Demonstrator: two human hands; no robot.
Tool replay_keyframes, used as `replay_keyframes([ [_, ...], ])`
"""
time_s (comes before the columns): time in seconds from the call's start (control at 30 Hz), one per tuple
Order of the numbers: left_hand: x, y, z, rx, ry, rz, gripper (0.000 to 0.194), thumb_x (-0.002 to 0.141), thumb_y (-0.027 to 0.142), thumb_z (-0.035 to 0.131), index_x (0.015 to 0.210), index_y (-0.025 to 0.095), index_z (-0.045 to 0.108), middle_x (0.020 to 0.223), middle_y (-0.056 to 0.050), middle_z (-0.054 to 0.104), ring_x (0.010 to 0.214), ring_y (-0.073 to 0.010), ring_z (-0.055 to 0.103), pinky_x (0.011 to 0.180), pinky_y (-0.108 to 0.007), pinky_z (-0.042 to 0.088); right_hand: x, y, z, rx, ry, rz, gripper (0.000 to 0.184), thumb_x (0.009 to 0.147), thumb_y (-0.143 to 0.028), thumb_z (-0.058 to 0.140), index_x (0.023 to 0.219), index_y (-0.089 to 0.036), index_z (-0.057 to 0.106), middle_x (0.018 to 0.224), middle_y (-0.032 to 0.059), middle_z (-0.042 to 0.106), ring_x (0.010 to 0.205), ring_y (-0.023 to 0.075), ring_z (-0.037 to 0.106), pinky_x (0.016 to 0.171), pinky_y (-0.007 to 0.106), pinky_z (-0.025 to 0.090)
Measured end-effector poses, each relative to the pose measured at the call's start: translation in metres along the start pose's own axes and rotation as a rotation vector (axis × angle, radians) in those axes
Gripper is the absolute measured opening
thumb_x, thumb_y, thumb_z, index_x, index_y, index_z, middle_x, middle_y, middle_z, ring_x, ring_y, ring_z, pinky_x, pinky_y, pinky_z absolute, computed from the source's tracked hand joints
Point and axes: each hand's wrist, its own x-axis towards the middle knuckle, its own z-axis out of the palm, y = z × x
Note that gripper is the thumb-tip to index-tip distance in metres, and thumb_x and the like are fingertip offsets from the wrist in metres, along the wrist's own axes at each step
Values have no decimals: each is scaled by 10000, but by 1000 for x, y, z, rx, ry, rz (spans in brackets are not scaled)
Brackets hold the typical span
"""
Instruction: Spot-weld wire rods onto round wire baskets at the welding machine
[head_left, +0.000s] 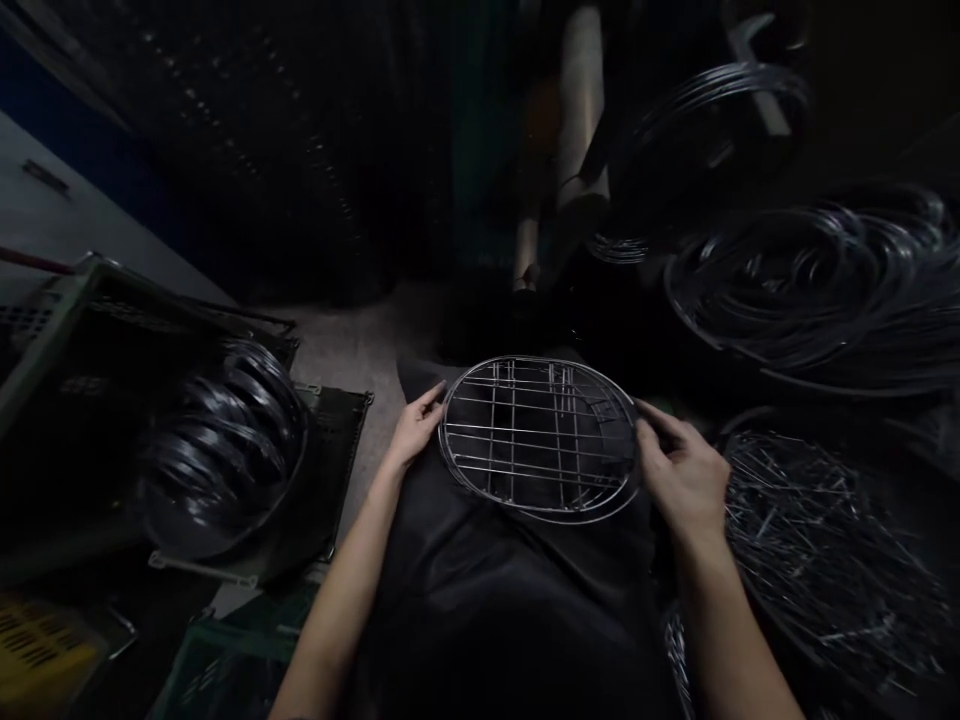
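Note:
A round wire rack (536,435) lies level above my lap, its metal rings crossed by straight wires; more than one layer of wire shows through it. My left hand (416,428) pinches the rack's left rim between thumb and fingers. On the opposite side my right hand (684,470) grips the right rim, thumb on the near side and fingers curled behind. Beneath the rack is a black apron (517,600) over my legs.
At right stand a container of short wire pieces (832,560) and a heap of wire rings (817,280). More rings (225,440) sit in a bowl-like holder at left, beside a green crate (82,300). A yellow crate (45,650) is at lower left.

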Motion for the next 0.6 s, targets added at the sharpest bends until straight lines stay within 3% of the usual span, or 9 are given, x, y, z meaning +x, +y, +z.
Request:
replay_keyframes([
  [0.13,8,-1,3,76,-63,48,614,796,433,607,1326,135,524,1070,-71,678,968,-208,610,898,-320,472,3,37,11,342,-197,255,493,741,-523,637,1082,-172,692,1016,102,706,992,275,637,907,429,501],
  [0.2,12,1,0,132,-96,69,608,786,430,616,1313,137,540,1106,-73,679,1028,-231,611,933,-337,472,6,49,19,454,-238,301,533,709,-536,674,1093,-167,683,1045,101,701,1031,280,627,924,425,498],
  [0.37,10,5,-6,354,-20,119,496,810,393,611,1248,160,603,1026,-47,713,990,-229,643,873,-318,518,22,56,31,436,-341,221,523,705,-521,673,1098,-176,680,1144,98,670,1112,289,588,997,447,442],
  [0.6,-6,10,3,528,38,61,461,882,315,541,1325,189,531,1100,-40,704,845,-190,679,803,-270,528,33,76,23,298,-525,80,499,786,-518,606,1182,-217,648,1211,85,631,1156,277,555,1047,464,380],
])
